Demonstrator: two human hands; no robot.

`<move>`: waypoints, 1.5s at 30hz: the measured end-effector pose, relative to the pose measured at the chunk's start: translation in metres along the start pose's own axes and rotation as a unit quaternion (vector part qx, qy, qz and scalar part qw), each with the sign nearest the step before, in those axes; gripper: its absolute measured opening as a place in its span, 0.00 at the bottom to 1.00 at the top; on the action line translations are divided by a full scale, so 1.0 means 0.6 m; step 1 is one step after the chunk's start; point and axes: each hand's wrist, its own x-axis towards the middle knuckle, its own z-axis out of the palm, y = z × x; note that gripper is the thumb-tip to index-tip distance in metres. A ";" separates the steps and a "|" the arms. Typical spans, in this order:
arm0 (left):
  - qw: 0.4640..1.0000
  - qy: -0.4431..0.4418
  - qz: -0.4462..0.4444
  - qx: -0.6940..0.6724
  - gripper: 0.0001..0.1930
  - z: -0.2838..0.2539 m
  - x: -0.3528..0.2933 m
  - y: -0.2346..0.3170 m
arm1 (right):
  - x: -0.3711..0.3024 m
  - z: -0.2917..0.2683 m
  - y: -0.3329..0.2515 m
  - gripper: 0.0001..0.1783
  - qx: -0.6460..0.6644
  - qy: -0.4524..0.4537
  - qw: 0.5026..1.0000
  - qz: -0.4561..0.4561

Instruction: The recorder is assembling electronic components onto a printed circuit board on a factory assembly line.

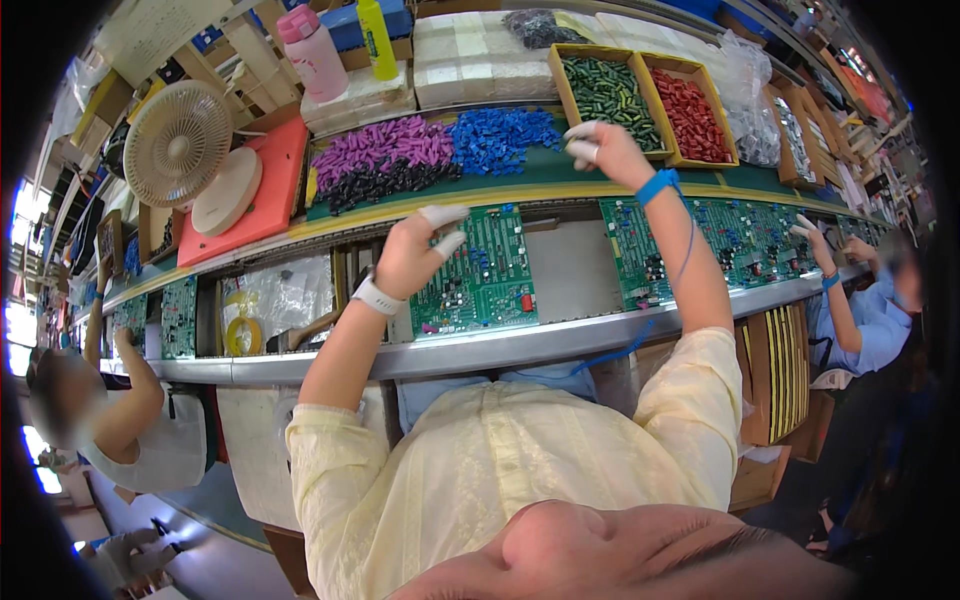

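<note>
My left hand (415, 250), with white covers on its fingertips, is over the left part of a green circuit board (485, 270). Its thumb and forefinger are apart, and nothing shows between them. My right hand (610, 155) is raised beside the near left corner of a yellow-edged box of green components (605, 95). The white-covered fingertips of that hand are drawn together in a pinch; a small dark spot shows between them, too small to name. A blue wrist strap (657, 186) with a cord is on my right wrist.
Purple (385, 145), black (375, 183) and blue components (500, 138) lie in heaps beyond the line; a box of red components (690, 115) stands at right. Another circuit board (660, 250) is rightward. A fan (178, 143) stands left. Co-workers (860, 310) sit at both sides.
</note>
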 end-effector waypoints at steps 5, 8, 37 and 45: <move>0.996 0.039 0.070 0.036 0.19 0.049 0.012 0.034 | -0.093 0.147 -0.060 0.11 0.245 -0.157 0.954 0.071; 0.991 0.010 0.074 0.111 0.20 0.052 -0.004 0.037 | -0.113 0.195 -0.060 0.10 0.320 -0.165 0.927 0.101; 0.980 -0.091 0.067 0.161 0.05 0.023 -0.071 -0.021 | -0.125 0.258 -0.034 0.08 -0.252 -0.104 0.943 -0.192; 0.969 -0.091 0.104 0.206 0.08 0.030 -0.078 -0.022 | -0.124 0.266 -0.030 0.07 -0.264 -0.092 0.939 -0.202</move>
